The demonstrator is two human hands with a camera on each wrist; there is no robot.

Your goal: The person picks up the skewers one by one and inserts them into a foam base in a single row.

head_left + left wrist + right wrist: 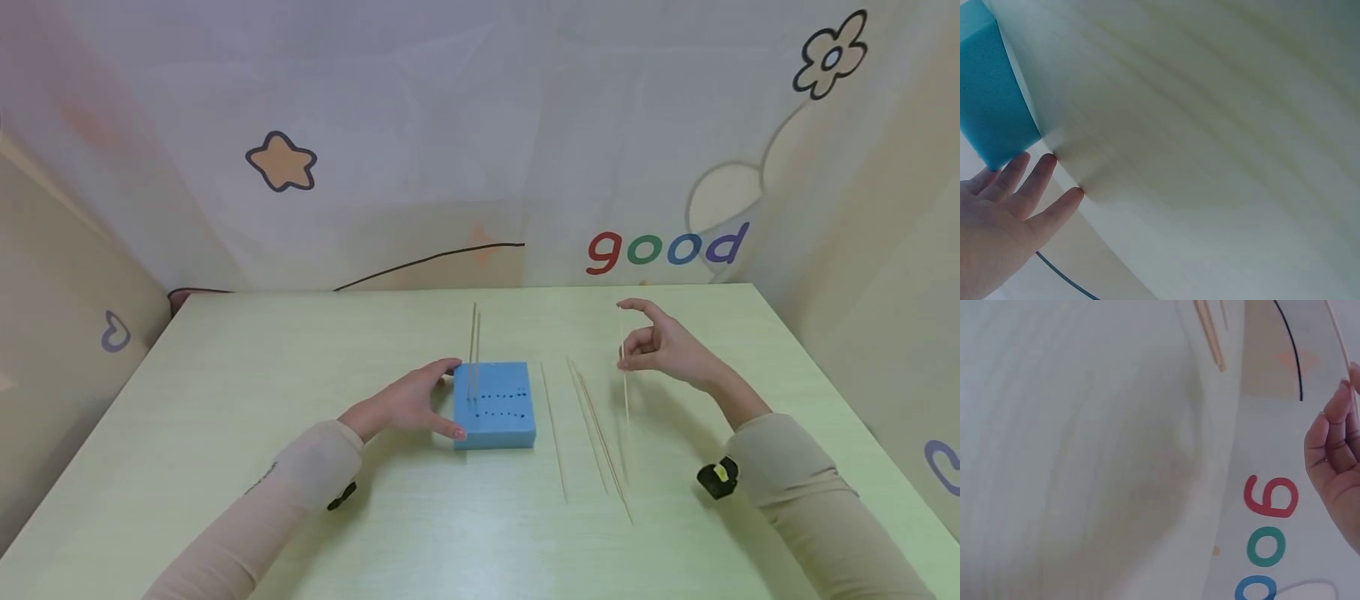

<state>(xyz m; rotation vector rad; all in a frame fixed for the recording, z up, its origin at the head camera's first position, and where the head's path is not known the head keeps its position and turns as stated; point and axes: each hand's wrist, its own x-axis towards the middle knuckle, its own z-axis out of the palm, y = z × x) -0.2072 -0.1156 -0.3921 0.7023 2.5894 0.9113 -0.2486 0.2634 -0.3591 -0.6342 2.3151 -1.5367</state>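
Observation:
A blue foam block (495, 429) lies on the table, with rows of small dark holes in its top. Two thin wooden sticks (471, 350) stand upright near its left side. My left hand (411, 400) holds the block at its left side, thumb at the near corner and forefinger at the far corner. In the left wrist view, the other fingers (1038, 181) spread beyond the block. My right hand (660, 346) pinches another thin stick (626, 400) upright between thumb and fingers, its forefinger reaching to the stick's top end. Whether the lower end touches the table is unclear.
Several loose sticks (553, 433) lie on the pale table (375, 533) between the block and my right hand. A printed cloth (420, 125) hangs behind the table's far edge, and more cloth hangs at both sides.

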